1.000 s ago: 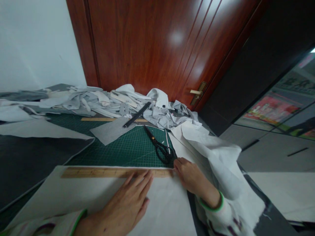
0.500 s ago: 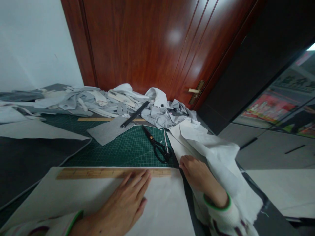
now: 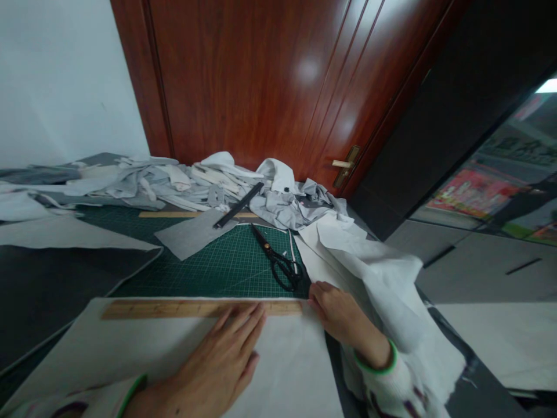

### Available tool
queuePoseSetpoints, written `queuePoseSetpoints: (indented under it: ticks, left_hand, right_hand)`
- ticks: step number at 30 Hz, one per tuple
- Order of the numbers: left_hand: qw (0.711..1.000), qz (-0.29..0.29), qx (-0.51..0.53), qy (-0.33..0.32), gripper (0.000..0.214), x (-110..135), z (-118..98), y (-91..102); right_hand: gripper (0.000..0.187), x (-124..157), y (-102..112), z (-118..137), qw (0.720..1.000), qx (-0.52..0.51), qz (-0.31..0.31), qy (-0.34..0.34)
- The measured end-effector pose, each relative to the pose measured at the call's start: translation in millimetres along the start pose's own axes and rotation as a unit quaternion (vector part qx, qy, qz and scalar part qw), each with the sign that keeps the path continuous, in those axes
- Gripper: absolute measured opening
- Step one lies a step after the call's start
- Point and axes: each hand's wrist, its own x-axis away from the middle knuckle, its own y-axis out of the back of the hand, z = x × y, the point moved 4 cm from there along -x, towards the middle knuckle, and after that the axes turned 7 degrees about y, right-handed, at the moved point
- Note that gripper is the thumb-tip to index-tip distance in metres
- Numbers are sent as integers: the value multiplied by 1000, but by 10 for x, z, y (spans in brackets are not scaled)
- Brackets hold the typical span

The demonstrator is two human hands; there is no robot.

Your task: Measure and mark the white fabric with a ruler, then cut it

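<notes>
My left hand [image 3: 224, 354] lies flat, its fingertips pressing on a wooden ruler [image 3: 143, 309] and its palm over a white cloth [image 3: 296, 360]. The ruler runs along the cloth's far edge. My right hand [image 3: 337, 307] is closed at the cloth's far right corner, just past the ruler's end. Its fingers hide whatever is pinched in them. Black-handled scissors [image 3: 278, 260] rest on the green cutting mat [image 3: 195, 281] beyond the ruler, blades pointing away to the left.
A heap of grey and white fabric scraps [image 3: 174, 183] lies along the back, before a wooden door [image 3: 243, 81]. A black bar [image 3: 238, 205] rests on a grey cloth piece [image 3: 187, 235]. White fabric [image 3: 383, 273] drapes at right, dark fabric [image 3: 56, 284] at left.
My right hand has moved a little to the left, onto the cloth's corner by the ruler's end. My left hand stays in place on the ruler.
</notes>
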Motion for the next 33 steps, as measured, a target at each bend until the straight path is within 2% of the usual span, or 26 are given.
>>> queuePoseSetpoints:
  ticks: [3,7,12,16,23,28,33]
  left_hand:
    - [1000,12,5,-6,40,74,2,-74]
    - [999,29,19,1,44,170,40,-201]
    - [995,63,75,29,47,161,174,-359]
    - [988,98,102,63,37,55,360,-427]
    - [953,254,130,101,19,-216,703,-353]
    - [954,257,128,88,17,-265,792,-292]
    - [956,252,122,87,24,-222,796,-267]
  right_hand:
    - [18,30,12,-28,1000,6,19,-21]
    - [18,59,50,-99,999,-4,8,-49]
    - [17,66,76,-288,992,-55,-58,-93]
    - [17,71,76,-381,986,-94,-111,-82]
    - [17,26,36,-438,969,-155,-184,-51]
    - [18,12,9,-351,957,-183,-225,-27]
    - [16,-33,24,-235,953,-195,-231,-2]
